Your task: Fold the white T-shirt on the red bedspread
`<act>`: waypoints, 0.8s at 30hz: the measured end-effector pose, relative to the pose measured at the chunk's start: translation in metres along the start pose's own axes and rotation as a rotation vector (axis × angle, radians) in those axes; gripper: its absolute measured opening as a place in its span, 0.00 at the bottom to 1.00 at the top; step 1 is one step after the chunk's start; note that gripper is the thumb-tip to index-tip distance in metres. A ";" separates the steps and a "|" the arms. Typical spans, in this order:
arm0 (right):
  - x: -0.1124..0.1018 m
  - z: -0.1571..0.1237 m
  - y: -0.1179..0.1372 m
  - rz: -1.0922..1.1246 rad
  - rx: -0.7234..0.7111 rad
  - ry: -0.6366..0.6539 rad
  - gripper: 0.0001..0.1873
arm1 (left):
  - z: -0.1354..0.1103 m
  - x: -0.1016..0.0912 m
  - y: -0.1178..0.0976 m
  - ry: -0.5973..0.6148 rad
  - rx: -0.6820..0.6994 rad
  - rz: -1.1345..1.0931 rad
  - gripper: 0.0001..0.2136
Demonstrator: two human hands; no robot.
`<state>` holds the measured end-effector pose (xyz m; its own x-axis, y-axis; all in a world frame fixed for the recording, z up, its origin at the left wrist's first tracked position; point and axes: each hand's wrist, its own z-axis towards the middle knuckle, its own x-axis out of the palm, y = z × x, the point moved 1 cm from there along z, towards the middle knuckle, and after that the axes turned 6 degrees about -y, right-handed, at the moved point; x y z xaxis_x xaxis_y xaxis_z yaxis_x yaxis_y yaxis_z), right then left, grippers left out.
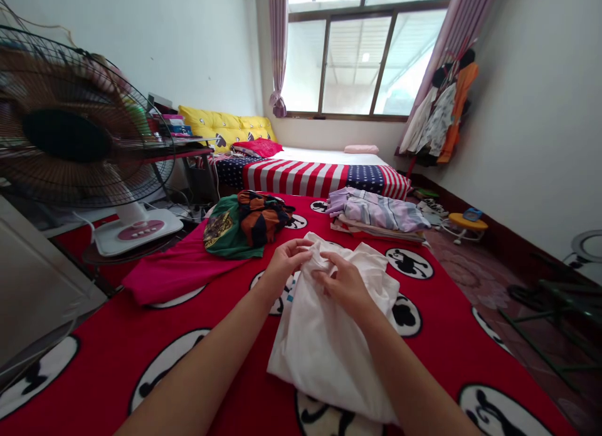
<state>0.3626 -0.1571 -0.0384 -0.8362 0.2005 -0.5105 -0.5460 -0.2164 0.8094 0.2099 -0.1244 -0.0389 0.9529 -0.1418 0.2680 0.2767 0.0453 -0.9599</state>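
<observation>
Now both hands pinch white garment: left hand [285,260], right hand [345,284], white garment [324,342].

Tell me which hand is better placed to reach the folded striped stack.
Likely right: the right hand pinches the white garment nearer the folded striped stack; the left hand sits farther.

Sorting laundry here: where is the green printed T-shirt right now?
Head view, left of centre: the green printed T-shirt lies on the red patterned bedspread, against the crumpled orange-and-navy garment, just beyond the left hand gripping the white cloth.
</observation>
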 end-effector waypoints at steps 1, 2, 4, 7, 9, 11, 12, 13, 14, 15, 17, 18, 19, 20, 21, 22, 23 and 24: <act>-0.002 0.000 -0.002 0.009 0.010 -0.010 0.20 | -0.002 0.000 0.000 0.003 -0.019 -0.016 0.23; -0.005 0.000 -0.003 0.018 0.008 -0.028 0.15 | -0.003 0.000 0.000 -0.004 -0.032 -0.022 0.23; -0.011 0.000 -0.002 0.061 -0.015 -0.090 0.10 | -0.005 -0.002 0.000 -0.034 -0.057 -0.004 0.25; -0.017 0.002 0.002 0.231 -0.022 -0.200 0.11 | -0.006 -0.005 0.001 -0.011 -0.158 0.075 0.29; -0.017 0.003 0.003 0.355 -0.002 -0.224 0.13 | -0.008 -0.005 0.001 0.112 -0.239 0.099 0.30; -0.015 0.004 0.003 0.407 0.013 -0.215 0.15 | -0.012 -0.002 0.000 0.272 -0.267 0.072 0.29; -0.015 0.005 0.002 0.401 0.012 -0.209 0.17 | -0.014 -0.001 0.000 0.338 -0.257 0.050 0.29; -0.014 0.006 0.001 0.377 0.006 -0.205 0.20 | -0.016 0.001 -0.001 0.384 -0.240 0.029 0.29; -0.014 0.007 0.000 0.344 -0.002 -0.199 0.24 | -0.018 0.002 -0.001 0.409 -0.221 0.014 0.29; -0.015 0.007 -0.001 0.312 -0.007 -0.186 0.30 | -0.019 0.003 -0.002 0.418 -0.203 0.005 0.30; -0.018 0.008 -0.002 0.292 -0.001 -0.104 0.36 | -0.022 0.005 -0.002 0.409 -0.175 0.008 0.29; -0.021 0.009 -0.002 0.300 0.003 -0.036 0.34 | -0.022 0.006 -0.003 0.409 -0.170 0.022 0.28; -0.024 0.009 -0.001 0.315 0.003 0.025 0.29 | -0.023 0.006 -0.004 0.415 -0.168 0.041 0.27; -0.028 0.009 0.001 0.329 -0.002 0.064 0.23 | -0.024 0.007 -0.005 0.422 -0.169 0.064 0.26; -0.032 0.009 0.002 0.338 -0.009 0.067 0.19 | -0.025 0.007 -0.007 0.425 -0.177 0.091 0.27; -0.037 0.009 0.004 0.342 -0.012 0.040 0.17 | -0.026 0.007 -0.009 0.415 -0.192 0.129 0.28; -0.042 0.009 0.005 0.347 -0.007 -0.011 0.16 | -0.027 0.006 -0.011 0.396 -0.215 0.174 0.29; -0.046 0.009 0.007 0.362 0.003 -0.067 0.17 | -0.030 0.003 -0.013 0.372 -0.242 0.228 0.31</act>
<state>0.3979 -0.1591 -0.0062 -0.9700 0.1731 -0.1705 -0.2147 -0.2819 0.9351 0.2058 -0.1551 -0.0274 0.8649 -0.5000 0.0439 -0.0122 -0.1083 -0.9940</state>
